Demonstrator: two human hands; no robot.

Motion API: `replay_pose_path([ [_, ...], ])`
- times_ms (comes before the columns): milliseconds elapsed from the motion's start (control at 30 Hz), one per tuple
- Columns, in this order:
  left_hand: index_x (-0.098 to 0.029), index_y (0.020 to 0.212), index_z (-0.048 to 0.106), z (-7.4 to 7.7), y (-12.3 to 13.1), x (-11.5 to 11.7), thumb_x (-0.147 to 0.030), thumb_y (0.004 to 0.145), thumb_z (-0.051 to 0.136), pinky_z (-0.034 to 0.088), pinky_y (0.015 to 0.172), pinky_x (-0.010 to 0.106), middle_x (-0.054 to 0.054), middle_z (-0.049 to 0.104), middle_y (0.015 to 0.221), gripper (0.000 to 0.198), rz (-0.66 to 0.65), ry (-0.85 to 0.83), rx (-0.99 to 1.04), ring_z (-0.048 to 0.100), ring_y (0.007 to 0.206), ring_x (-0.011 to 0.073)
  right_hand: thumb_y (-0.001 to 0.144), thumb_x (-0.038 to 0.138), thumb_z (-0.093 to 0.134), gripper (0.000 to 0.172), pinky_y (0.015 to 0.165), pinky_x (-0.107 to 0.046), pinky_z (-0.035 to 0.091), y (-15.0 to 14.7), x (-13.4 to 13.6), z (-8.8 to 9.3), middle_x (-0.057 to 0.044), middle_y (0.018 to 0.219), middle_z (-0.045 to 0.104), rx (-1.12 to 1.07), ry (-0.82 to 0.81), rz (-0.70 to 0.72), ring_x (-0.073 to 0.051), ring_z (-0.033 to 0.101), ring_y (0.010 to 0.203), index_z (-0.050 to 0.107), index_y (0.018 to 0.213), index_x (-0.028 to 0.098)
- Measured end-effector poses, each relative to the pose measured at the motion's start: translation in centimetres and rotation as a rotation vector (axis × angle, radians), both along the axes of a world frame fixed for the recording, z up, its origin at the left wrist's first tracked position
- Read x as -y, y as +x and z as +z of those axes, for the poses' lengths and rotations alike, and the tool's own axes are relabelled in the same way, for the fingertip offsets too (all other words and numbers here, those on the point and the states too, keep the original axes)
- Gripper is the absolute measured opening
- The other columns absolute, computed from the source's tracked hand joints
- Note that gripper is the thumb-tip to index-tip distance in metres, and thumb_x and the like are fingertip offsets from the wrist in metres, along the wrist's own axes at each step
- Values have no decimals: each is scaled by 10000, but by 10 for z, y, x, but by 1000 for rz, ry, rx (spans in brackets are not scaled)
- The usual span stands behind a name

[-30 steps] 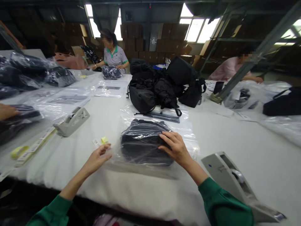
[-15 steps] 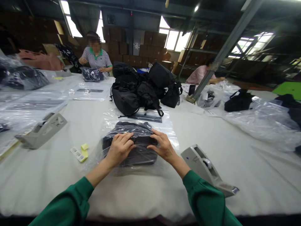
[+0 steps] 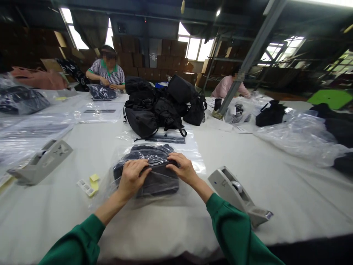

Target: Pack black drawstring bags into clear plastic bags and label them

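A dark, soft folded item, probably a fabric bag, lies flat before me inside a clear plastic bag. Across its middle runs a fold or edge of the plastic, stretched between my two hands. My left hand pinches that plastic on the left, thumb towards the centre. On the right, my right hand pinches the same edge with thumb and fingers. The two hands are a short gap apart, both resting over the item.
A heap of black drawstring bags lies beyond the package on flat plastic bags. Tape dispensers stand left and right. Barcode labels lie at left. A metal post rises at right; two people sit across the table.
The whole view has shifted, so things sit further left. Both hands keep their places on the package, pinching the plastic's edge. The striped-shirt person's hands have come closer together.
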State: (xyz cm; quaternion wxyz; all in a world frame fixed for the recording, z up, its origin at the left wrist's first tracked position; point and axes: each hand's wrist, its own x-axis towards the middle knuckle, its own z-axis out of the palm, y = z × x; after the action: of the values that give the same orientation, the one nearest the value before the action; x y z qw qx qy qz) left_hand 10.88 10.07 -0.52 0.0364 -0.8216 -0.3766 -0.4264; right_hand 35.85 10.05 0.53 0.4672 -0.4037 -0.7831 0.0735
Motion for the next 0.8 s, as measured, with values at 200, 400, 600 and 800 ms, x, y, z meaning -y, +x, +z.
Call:
replay_pose_path([
  [200,-213,910,661,-4,0,-1,-250,913,593,413,917,402,53,733,1089,78,-6,7,13,676,979,224,916,400,605,298,1048,-408,449,75,58,33,-103,1221,671,-68,-64,-272,-246,619,1140,688,1126,204],
  [400,-240,916,671,-20,-9,-7,-327,868,651,452,929,436,20,744,1044,101,-10,29,62,696,919,246,806,654,553,571,970,-462,479,204,188,32,-136,1050,735,-231,-559,-945,-319,655,1021,746,958,138],
  [600,-232,868,666,-11,-7,-8,-346,866,654,464,913,416,9,755,977,115,5,27,56,702,894,235,674,702,623,587,821,-425,544,220,226,6,-145,932,756,-261,-859,-847,-349,673,964,778,768,144],
  [800,-215,848,674,0,-2,-6,-322,869,643,444,916,377,37,759,1002,113,12,-52,57,698,927,212,581,637,726,529,735,-343,535,245,205,-3,-118,893,758,-275,-1123,-760,-308,667,905,800,792,157],
])
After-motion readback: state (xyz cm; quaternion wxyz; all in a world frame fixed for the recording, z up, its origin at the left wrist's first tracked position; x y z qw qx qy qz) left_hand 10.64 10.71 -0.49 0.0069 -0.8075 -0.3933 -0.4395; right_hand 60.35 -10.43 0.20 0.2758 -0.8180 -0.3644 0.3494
